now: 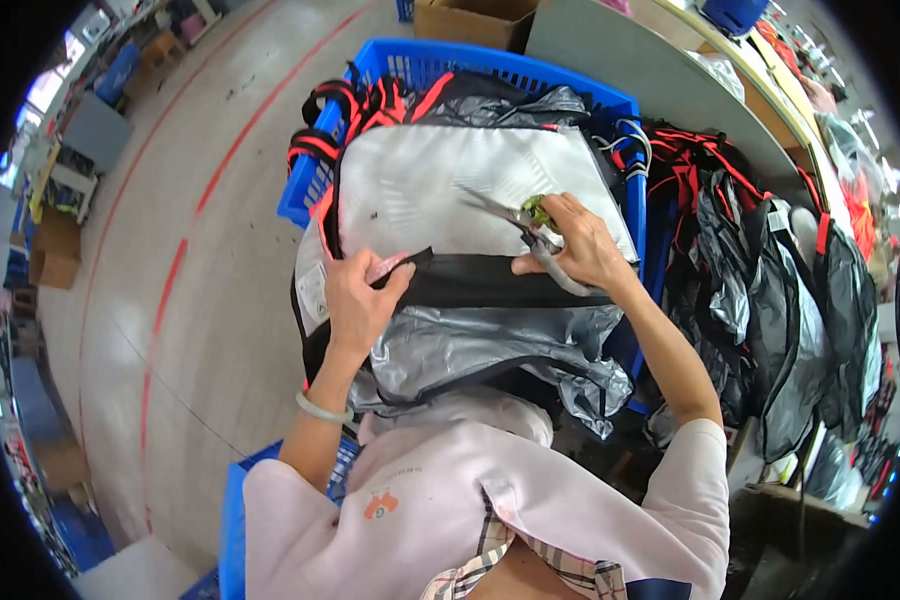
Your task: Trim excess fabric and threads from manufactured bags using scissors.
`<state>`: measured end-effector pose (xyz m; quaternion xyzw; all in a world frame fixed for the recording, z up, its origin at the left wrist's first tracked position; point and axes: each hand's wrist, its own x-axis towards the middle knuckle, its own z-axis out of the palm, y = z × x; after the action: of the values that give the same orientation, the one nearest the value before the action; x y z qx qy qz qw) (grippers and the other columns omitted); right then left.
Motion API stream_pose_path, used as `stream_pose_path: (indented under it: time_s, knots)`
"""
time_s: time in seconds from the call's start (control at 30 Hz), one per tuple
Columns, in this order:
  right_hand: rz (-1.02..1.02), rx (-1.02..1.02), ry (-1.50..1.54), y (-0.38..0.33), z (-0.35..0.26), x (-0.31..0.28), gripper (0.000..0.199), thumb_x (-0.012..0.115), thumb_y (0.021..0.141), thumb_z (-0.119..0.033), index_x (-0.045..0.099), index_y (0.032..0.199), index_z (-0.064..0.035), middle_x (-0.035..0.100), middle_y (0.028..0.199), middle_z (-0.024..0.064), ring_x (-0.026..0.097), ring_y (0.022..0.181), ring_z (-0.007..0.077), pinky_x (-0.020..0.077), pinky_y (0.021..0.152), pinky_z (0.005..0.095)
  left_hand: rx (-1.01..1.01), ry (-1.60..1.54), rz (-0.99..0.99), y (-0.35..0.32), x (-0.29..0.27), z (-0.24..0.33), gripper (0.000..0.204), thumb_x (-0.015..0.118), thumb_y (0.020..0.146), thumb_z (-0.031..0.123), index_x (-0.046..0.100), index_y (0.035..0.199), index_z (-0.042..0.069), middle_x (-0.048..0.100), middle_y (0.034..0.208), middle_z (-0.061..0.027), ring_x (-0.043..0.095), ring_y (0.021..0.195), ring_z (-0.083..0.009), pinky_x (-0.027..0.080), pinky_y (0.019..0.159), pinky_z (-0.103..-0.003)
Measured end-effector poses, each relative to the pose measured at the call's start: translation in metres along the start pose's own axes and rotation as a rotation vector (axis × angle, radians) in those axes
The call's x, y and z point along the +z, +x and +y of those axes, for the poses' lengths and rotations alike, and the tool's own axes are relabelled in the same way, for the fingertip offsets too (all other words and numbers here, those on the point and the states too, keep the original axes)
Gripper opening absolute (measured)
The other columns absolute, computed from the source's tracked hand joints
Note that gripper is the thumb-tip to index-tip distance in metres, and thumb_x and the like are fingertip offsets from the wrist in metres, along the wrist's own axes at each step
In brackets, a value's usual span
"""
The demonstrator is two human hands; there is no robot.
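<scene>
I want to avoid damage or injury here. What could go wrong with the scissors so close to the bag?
1. The scissors in the right hand lie open on the silver bag; they might nick the fabric.
2. The left hand pinches the black strap close by; a slip could reach its fingers.

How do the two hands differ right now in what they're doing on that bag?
The left hand pinches the end of the black strip across the silver bag; the right hand holds small metal snips, blades pointing away from the body. The left hand carries no tool, and its wrist wears a pale bangle; the right wrist is bare. Both rest on the same bag over the blue crate.
</scene>
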<state>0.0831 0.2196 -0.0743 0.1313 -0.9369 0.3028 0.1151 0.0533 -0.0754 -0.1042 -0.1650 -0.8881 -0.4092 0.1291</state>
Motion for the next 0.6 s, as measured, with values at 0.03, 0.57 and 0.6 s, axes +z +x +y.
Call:
stream_pose_path:
  time_s: [0.03, 0.57, 0.6]
  knots:
    - [-0.11, -0.023, -0.08, -0.001, 0.002, -0.002, 0.064, 0.079, 0.062, -0.054, 0.057, 0.089, -0.0005, 0.06, 0.085, 0.0154, 0.058, 0.084, 0.0342, 0.0465, 0.073, 0.042, 0.03, 0.004, 0.029, 0.001, 0.0, 0.0, 0.042, 0.078, 0.07, 0.025, 0.046, 0.065, -0.002, 0.047, 0.057, -0.0113, 0.041, 0.056, -0.0218, 0.035, 0.054, -0.036]
    - [-0.394, -0.069, -0.231, 0.02, -0.006, -0.004, 0.069, 0.08, 0.055, -0.056, 0.057, 0.089, -0.0016, 0.058, 0.081, 0.0122, 0.059, 0.082, 0.0328, 0.0471, 0.071, 0.0408, 0.01, -0.038, 0.0, 0.003, -0.001, -0.003, 0.037, 0.079, 0.067, 0.021, 0.046, 0.063, 0.004, 0.05, 0.058, -0.0083, 0.047, 0.056, -0.0268, 0.038, 0.066, -0.036]
    - [-0.423, -0.048, -0.235, 0.017, -0.005, -0.009, 0.068, 0.081, 0.056, -0.055, 0.057, 0.089, -0.001, 0.058, 0.082, 0.0127, 0.058, 0.083, 0.0333, 0.047, 0.072, 0.0406, 0.018, -0.02, -0.003, 0.003, 0.0, -0.004, 0.038, 0.079, 0.067, 0.021, 0.045, 0.062, 0.005, 0.049, 0.058, -0.0081, 0.047, 0.056, -0.0268, 0.038, 0.065, -0.036]
